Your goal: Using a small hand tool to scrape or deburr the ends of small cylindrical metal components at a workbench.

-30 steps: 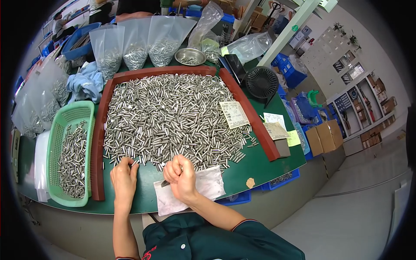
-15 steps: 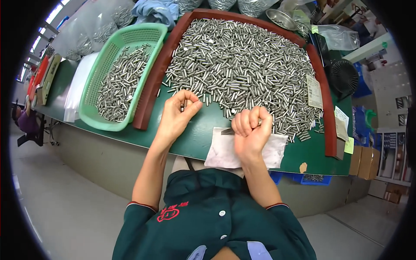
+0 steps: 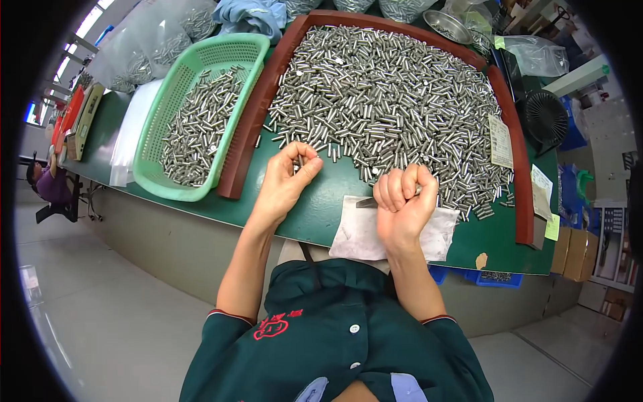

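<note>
A wide heap of short silvery metal pins (image 3: pixel 395 100) covers the green table (image 3: pixel 301 218). At the heap's near left edge my left hand (image 3: pixel 287 184) is closed in a pinch, with some metal pins (image 3: pixel 299 162) showing inside the curled fingers. My right hand (image 3: pixel 405 204) is a fist at the heap's near edge, over a stained white cloth (image 3: pixel 351 234). From the fist's left side sticks out a flat grey metal piece (image 3: pixel 366 202); the rest of it is hidden by the fingers.
Dark red rails (image 3: pixel 242 157) border the heap. A green plastic basket (image 3: pixel 144 164) with more pins stands left. Behind are bagged pins, a blue cloth (image 3: pixel 249 17) and a metal bowl (image 3: pixel 447 27). A black fan (image 3: pixel 546 115) is at right. A person (image 3: pixel 53 181) sits far left.
The whole view has shifted slightly, so the table and both hands appear a little farther right. Both hands keep nearly the same closed pose.
</note>
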`<state>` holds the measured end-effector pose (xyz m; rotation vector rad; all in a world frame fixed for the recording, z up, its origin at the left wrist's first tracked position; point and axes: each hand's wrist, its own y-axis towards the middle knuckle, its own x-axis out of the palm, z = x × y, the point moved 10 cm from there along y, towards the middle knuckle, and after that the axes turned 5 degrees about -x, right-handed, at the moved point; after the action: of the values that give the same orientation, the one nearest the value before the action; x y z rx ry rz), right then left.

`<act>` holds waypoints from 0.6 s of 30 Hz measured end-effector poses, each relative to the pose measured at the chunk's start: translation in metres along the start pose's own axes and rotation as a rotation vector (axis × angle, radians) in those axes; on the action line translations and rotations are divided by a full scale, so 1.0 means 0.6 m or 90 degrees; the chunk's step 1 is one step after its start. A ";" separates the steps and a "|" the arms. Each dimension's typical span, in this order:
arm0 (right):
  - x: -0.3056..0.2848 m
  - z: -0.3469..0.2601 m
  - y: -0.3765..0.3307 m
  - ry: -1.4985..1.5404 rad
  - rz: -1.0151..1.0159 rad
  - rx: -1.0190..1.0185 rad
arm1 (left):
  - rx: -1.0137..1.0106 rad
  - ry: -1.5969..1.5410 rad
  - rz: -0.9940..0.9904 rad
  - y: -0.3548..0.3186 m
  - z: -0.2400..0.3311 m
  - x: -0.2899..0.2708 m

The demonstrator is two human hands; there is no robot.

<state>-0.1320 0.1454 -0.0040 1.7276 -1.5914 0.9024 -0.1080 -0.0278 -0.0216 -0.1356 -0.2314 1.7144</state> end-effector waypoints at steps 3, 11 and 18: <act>-0.001 0.000 0.000 0.004 0.001 0.004 | -0.002 -0.011 -0.007 0.000 -0.004 0.000; -0.001 0.001 -0.004 0.011 -0.004 0.010 | -0.024 -0.029 -0.007 -0.007 -0.009 0.004; 0.002 0.001 0.001 0.025 -0.020 0.014 | 0.111 0.391 -0.032 -0.059 0.035 0.067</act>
<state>-0.1326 0.1443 -0.0036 1.7351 -1.5304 0.9357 -0.0847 0.0152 0.0089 -0.5095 0.3647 1.5563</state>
